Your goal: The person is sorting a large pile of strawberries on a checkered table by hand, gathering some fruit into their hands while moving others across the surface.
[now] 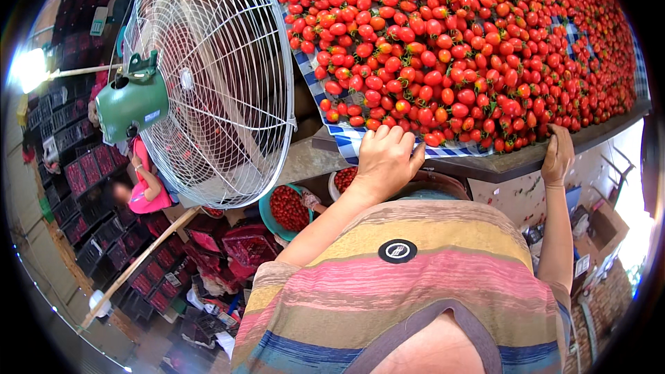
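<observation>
A wide spread of small red tomatoes (pixel 443 48), some with green stems, covers a table. Under them lies a blue-and-white checked cloth (pixel 352 144). My left hand (pixel 386 159) is at the table's near edge, its fingers curled down at the cloth among the nearest tomatoes; the fingertips are hidden, so what they hold cannot be made out. Farther right, my right hand (pixel 557 156) has its fingers bent over the dark table edge (pixel 512 166), close to the tomatoes at the border.
A big caged fan (pixel 215 83) with a green motor stands left of the table. Below it are a teal basin (pixel 269 213) of tomatoes and a second person's hand (pixel 309 199). A person in pink (pixel 149 190) is among stacked dark crates (pixel 93 170). Cardboard boxes (pixel 603 232) stand at right.
</observation>
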Demonstrator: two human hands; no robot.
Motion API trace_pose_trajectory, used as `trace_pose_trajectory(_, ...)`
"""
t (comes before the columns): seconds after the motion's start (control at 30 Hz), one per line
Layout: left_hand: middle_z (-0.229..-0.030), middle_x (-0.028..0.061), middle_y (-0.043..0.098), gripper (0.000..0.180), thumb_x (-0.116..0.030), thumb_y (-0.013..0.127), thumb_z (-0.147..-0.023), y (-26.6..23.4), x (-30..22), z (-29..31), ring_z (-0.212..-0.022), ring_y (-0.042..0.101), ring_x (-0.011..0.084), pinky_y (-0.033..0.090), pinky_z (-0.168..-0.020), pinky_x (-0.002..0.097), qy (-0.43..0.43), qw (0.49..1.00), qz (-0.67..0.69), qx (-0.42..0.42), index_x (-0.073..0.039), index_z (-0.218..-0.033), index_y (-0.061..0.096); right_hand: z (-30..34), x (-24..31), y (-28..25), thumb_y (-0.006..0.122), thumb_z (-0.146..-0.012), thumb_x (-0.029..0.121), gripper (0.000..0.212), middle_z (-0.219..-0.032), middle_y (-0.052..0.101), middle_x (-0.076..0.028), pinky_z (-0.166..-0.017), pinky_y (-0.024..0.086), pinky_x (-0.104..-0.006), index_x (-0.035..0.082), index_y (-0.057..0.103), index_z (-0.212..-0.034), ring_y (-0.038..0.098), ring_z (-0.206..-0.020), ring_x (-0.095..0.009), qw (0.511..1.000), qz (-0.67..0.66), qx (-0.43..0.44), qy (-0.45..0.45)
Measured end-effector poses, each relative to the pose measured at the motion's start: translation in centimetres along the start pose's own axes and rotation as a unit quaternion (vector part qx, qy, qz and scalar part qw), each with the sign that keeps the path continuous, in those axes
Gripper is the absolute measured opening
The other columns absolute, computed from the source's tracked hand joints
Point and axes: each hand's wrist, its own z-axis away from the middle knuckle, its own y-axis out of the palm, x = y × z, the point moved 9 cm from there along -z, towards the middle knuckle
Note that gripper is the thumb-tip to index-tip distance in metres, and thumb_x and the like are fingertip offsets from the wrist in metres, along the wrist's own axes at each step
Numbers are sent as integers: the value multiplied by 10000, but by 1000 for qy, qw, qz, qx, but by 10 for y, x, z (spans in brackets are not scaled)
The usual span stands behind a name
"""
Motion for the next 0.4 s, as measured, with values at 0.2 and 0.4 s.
trace_pose_trajectory(0.2, -766, 130, 672, 342, -389, 714, -830, 15, 11, -17, -773, 661, 304, 535, -676, 445, 12, 988, 41, 149, -53, -817, 653, 4, 0, 4, 450, -971, 177, 310, -1029, 646, -204, -883, 490, -412, -30, 660, -1069, 627, -966, -387, 1000, 23, 18, -3)
trace_pose_trajectory(0.4, -756, 126, 675, 332, -374, 728, -828, 7, 19, -18, -779, 662, 299, 537, -691, 428, 12, 988, 97, 117, -53, -796, 650, 5, -14, 9, 455, -987, 202, 332, -1068, 653, -219, -919, 483, -419, -32, 660, -1104, 631, -1001, -389, 999, 14, 42, 15)
